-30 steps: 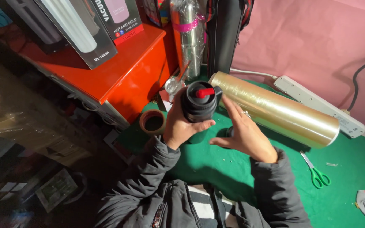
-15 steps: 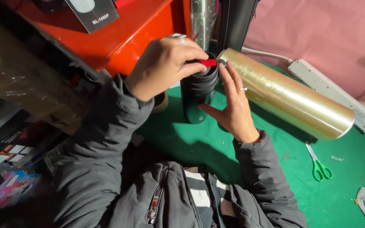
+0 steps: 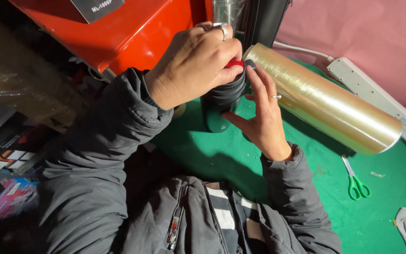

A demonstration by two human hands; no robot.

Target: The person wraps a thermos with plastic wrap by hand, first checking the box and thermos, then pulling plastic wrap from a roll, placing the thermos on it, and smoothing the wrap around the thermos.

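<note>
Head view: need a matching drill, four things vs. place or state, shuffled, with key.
Things:
1. flask
2. film roll
3. scissors
4. power strip

Places or states:
A. lies along the pink wall, behind the roll
B. stands upright on the green mat, left hand on its top, right hand at its side
C. lies flat on the mat, green handles toward the person
D. lies on its side, slanting across the mat

Pairs: 1-B, 2-D, 3-C, 4-A
</note>
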